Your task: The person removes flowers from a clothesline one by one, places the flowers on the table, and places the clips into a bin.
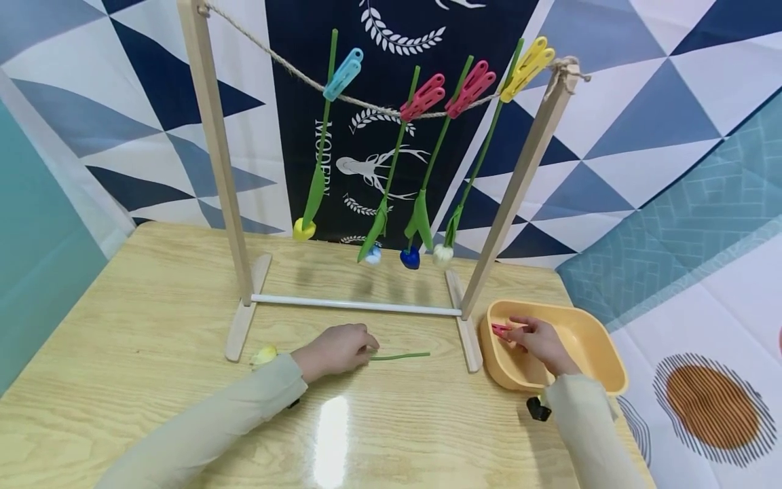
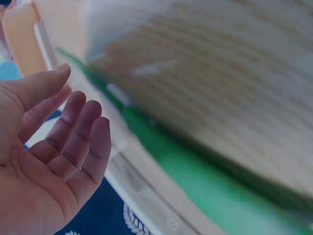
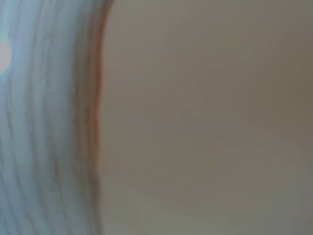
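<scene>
My left hand point(image 1: 342, 350) hovers over a yellow artificial tulip point(image 1: 264, 355) lying on the table, its green stem point(image 1: 403, 356) reaching out past the fingers. In the left wrist view the fingers of that hand point(image 2: 58, 156) are loosely bent with nothing between them, and the blurred green stem point(image 2: 161, 147) passes beside them. Inside the orange plastic basin point(image 1: 586, 319), my right hand point(image 1: 540, 343) pinches a pink clothespin point(image 1: 501, 331) near the left wall. Only the blurred basin wall point(image 3: 205, 117) and table show in the right wrist view; that hand is out of its sight.
A wooden frame point(image 1: 220, 149) with a white bottom bar point(image 1: 357, 305) stands behind the hands. From its rope point(image 1: 281, 61) several tulips hang head down, held by a blue clothespin point(image 1: 343, 75), two pink clothespins point(image 1: 423, 97) and a yellow clothespin point(image 1: 527, 69). Patterned cloth covers the wall.
</scene>
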Action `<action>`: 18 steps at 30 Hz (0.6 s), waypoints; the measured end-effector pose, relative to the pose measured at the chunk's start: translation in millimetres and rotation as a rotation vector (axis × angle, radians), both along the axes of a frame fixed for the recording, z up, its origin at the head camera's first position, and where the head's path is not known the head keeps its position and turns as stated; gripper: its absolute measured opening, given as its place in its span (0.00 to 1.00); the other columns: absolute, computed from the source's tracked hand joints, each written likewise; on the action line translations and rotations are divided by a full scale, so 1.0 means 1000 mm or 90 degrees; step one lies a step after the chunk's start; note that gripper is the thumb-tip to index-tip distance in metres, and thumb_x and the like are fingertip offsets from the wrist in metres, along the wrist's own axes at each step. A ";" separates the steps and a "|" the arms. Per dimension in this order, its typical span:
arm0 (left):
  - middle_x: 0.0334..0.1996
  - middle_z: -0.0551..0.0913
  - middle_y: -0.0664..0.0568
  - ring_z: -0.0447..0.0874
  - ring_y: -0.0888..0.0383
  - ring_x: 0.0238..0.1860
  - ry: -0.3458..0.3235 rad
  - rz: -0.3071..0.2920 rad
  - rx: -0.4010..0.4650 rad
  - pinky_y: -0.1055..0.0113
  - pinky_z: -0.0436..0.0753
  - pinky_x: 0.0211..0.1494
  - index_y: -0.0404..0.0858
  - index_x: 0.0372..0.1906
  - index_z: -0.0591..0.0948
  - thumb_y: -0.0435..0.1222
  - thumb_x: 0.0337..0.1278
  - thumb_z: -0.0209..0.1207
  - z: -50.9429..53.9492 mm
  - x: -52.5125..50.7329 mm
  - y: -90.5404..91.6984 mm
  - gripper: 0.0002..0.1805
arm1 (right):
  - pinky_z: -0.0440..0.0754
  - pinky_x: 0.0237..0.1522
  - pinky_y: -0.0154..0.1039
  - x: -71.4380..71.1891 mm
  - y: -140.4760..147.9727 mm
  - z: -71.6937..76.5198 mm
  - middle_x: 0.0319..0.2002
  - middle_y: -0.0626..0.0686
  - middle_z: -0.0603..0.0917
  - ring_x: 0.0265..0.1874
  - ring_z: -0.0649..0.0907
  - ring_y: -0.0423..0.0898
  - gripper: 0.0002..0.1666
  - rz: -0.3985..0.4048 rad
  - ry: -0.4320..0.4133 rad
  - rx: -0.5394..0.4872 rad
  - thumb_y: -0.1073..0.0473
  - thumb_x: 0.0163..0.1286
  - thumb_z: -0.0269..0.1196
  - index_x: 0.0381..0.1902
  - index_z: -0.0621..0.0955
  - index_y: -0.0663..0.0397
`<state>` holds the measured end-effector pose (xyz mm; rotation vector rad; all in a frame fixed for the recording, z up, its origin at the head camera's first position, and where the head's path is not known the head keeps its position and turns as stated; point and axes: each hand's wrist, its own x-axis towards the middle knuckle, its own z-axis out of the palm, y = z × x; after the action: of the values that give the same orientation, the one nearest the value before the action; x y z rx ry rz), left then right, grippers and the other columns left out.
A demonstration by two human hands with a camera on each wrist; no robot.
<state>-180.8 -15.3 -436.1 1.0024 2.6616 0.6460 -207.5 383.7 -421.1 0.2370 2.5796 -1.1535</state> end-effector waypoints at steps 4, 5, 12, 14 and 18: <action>0.36 0.80 0.54 0.76 0.63 0.33 -0.004 0.048 0.036 0.68 0.77 0.37 0.41 0.50 0.82 0.39 0.61 0.58 0.011 -0.002 -0.012 0.15 | 0.80 0.32 0.34 0.003 -0.005 0.013 0.39 0.60 0.81 0.27 0.79 0.42 0.32 -0.035 0.046 0.005 0.52 0.70 0.56 0.62 0.66 0.71; 0.37 0.81 0.53 0.77 0.62 0.34 -0.010 0.061 0.046 0.66 0.77 0.38 0.40 0.51 0.81 0.40 0.61 0.58 0.016 -0.003 -0.015 0.15 | 0.80 0.33 0.34 0.004 -0.006 0.016 0.41 0.62 0.80 0.28 0.80 0.41 0.32 -0.044 0.058 0.003 0.51 0.70 0.55 0.62 0.67 0.70; 0.35 0.82 0.55 0.77 0.63 0.33 0.024 0.143 0.114 0.69 0.76 0.36 0.41 0.51 0.81 0.40 0.61 0.57 0.051 -0.005 -0.040 0.15 | 0.81 0.35 0.30 0.009 -0.022 0.042 0.41 0.54 0.82 0.31 0.81 0.35 0.30 -0.077 0.142 -0.017 0.44 0.70 0.53 0.54 0.73 0.66; 0.34 0.81 0.57 0.77 0.64 0.35 0.045 0.159 0.135 0.68 0.77 0.38 0.42 0.51 0.81 0.41 0.62 0.57 0.060 -0.005 -0.046 0.15 | 0.81 0.34 0.30 0.011 -0.031 0.051 0.36 0.48 0.83 0.30 0.81 0.33 0.30 -0.075 0.163 -0.037 0.44 0.69 0.54 0.53 0.74 0.66; 0.35 0.82 0.56 0.79 0.61 0.36 0.091 0.183 0.193 0.65 0.79 0.40 0.41 0.52 0.80 0.41 0.62 0.57 0.076 -0.007 -0.056 0.16 | 0.81 0.34 0.29 0.014 -0.054 0.071 0.31 0.40 0.82 0.28 0.81 0.33 0.28 -0.061 0.192 -0.084 0.46 0.69 0.56 0.51 0.75 0.67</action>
<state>-187.8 -71.6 -360.6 0.7615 2.9229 1.1048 -193.8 329.6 -350.4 0.1707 2.7565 -1.4903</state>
